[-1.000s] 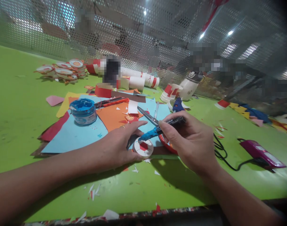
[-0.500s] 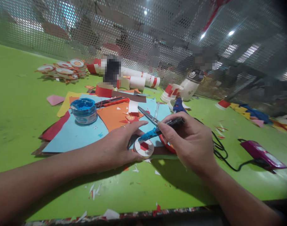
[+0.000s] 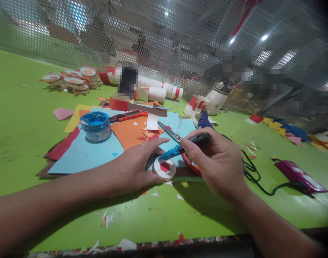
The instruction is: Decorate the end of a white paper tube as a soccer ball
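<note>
My left hand is closed around the edge of a small white disc, thumb and fingers at its rim. A red hexagon with dark lines marks the disc's top. Between the fingers of my right hand is a black marker, its front end coated in blue paint. The painted tip touches or hovers just above the disc's upper left; I cannot tell which. Scissors with red handles lie partly under my right hand. To the left stands an open jar of blue paint on light blue paper.
Paper cups lie across the back. Decorated discs are piled at the back left. A glue gun, a white kettle-like container and a purple device with a black cable are right. Paper scraps litter the green table.
</note>
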`<state>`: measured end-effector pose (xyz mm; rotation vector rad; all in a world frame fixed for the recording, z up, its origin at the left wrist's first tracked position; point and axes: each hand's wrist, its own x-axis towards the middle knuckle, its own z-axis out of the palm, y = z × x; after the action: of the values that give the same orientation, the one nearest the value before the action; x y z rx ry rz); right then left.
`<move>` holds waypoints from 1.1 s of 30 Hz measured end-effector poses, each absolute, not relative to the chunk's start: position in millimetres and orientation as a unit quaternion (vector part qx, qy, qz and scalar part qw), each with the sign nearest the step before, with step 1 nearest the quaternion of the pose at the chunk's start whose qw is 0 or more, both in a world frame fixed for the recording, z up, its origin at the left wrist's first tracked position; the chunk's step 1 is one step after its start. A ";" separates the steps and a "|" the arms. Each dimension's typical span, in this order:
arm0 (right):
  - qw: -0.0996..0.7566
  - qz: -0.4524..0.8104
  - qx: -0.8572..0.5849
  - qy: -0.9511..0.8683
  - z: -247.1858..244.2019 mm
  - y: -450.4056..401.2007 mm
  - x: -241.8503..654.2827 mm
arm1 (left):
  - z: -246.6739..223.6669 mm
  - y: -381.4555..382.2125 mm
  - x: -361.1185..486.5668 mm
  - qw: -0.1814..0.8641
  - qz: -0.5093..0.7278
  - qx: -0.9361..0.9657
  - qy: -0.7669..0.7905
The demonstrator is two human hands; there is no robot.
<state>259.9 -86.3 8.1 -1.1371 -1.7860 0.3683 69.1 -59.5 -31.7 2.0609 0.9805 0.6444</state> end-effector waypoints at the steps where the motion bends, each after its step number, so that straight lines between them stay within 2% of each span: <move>1: 0.476 0.153 -0.467 -0.729 8.0 -86.3 259.8 | -31.5 -59.6 69.2 0.376 0.251 0.806 0.383; 9: 0.473 0.162 -0.469 -0.728 8.0 -87.6 259.7 | -30.5 -61.0 68.4 0.375 0.245 0.803 0.392; 16: 0.505 0.127 -0.469 -0.713 11.9 -88.1 262.0 | -30.3 -60.0 69.1 0.373 0.240 0.804 0.397; 33: 0.476 0.081 -0.467 -0.741 10.9 -87.0 259.8 | -29.7 -60.4 69.1 0.392 0.252 0.795 0.388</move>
<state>259.8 -87.0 10.9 -1.1420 -1.8103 0.1981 69.1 -60.4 -29.7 2.0186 0.9849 0.6387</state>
